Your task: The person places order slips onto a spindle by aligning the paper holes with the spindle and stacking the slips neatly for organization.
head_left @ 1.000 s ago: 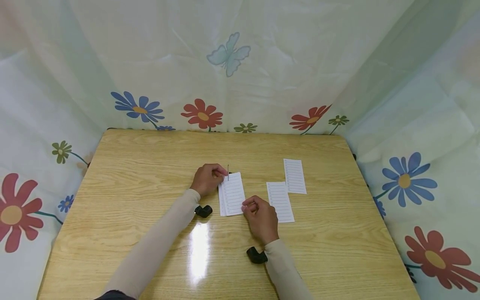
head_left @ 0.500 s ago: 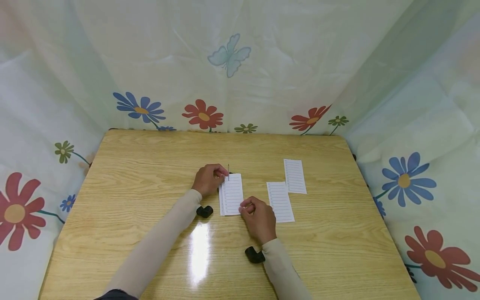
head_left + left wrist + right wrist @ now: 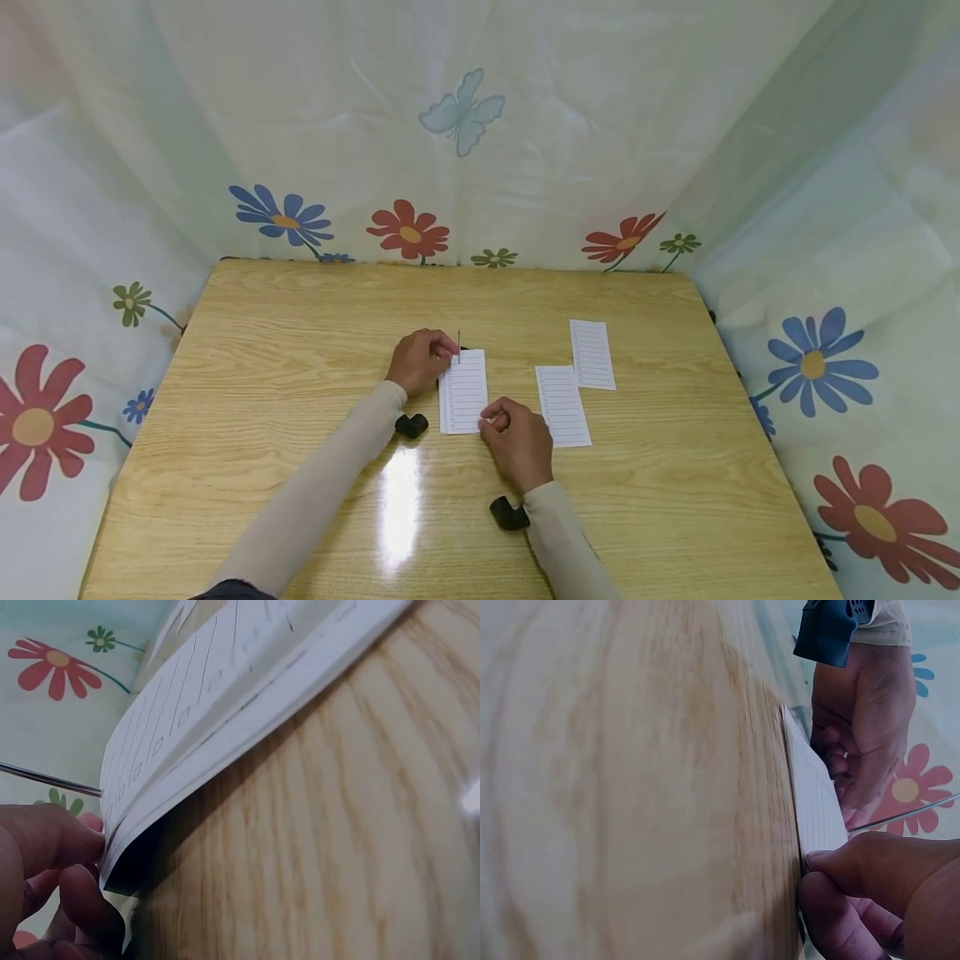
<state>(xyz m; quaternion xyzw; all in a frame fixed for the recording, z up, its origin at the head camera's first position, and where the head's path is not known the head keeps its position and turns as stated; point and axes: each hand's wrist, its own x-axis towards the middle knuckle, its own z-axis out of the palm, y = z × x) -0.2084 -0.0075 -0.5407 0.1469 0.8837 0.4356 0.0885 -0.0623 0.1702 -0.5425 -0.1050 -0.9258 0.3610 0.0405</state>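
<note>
Stack of lined checklist sheets [image 3: 467,396], near the middle of the wood-grain tabletop [image 3: 300,308]. The left hand [image 3: 417,362] pinches its 11 o'clock corner, which bows clear of the surface, beside a thin metal rod [image 3: 459,342] at 12 o'clock; the right hand [image 3: 519,443] pinches its edge near 4 o'clock. This hand partly covers a loose lined sheet [image 3: 564,404] at 3 o'clock. A second loose sheet [image 3: 592,354] adjoins that one, between 2 and 3 o'clock. A flower-print curtain [image 3: 337,117] hangs beyond.
</note>
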